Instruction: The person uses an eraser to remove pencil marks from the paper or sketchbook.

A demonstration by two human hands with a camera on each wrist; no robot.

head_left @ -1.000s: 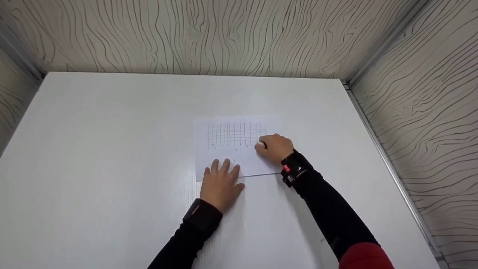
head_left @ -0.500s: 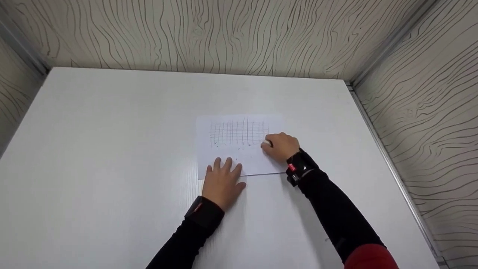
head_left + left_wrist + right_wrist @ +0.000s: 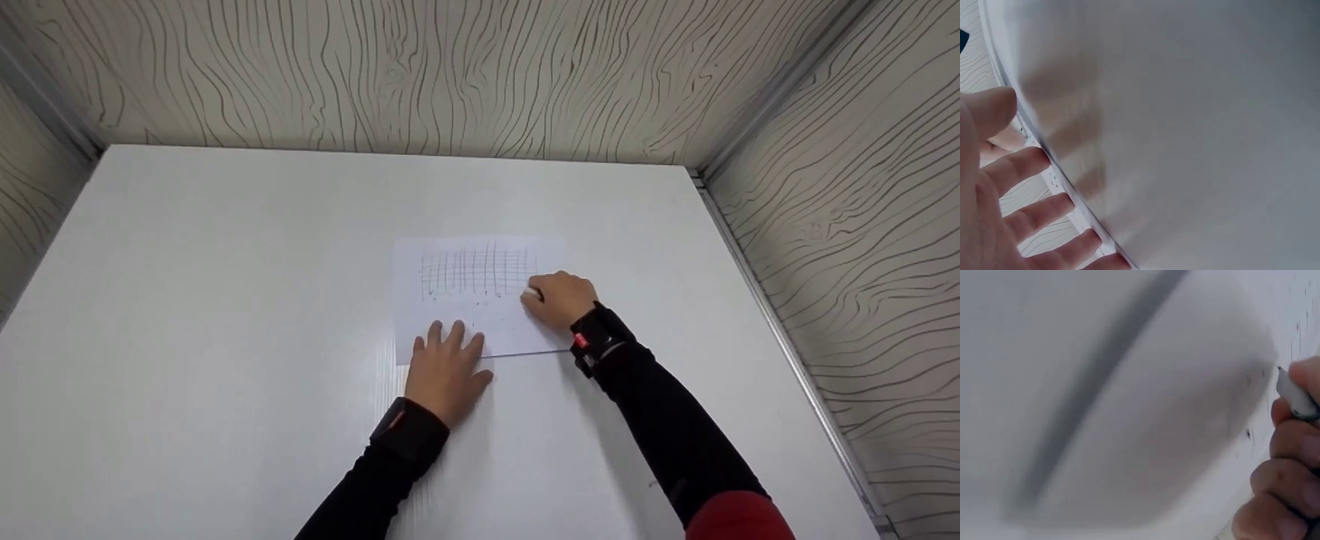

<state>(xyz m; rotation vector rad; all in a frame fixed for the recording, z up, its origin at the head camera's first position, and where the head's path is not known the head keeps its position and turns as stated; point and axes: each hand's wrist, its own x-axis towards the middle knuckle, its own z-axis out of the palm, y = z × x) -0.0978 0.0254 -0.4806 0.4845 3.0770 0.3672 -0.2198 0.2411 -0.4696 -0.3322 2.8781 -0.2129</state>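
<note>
— White paper (image 3: 480, 315) under both hands; why is the left hand (image 3: 446, 371) spread flat on its near edge?
— It looks to pin the sheet while the right hand (image 3: 562, 298), just beyond, pinches a small white eraser (image 3: 532, 292) at the pencilled grid (image 3: 478, 272).
— Anything in the way?
— Nothing but bare white surface (image 3: 225, 300) around, then patterned walls (image 3: 450, 67) beyond.

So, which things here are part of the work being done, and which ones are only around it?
Part of the work:
- sheet of paper with a drawn grid
- small white eraser, pinched by the right hand at the grid's right end
- left hand, flat on the sheet's near edge

Only around it:
- white table
- wood-grain walls
</note>
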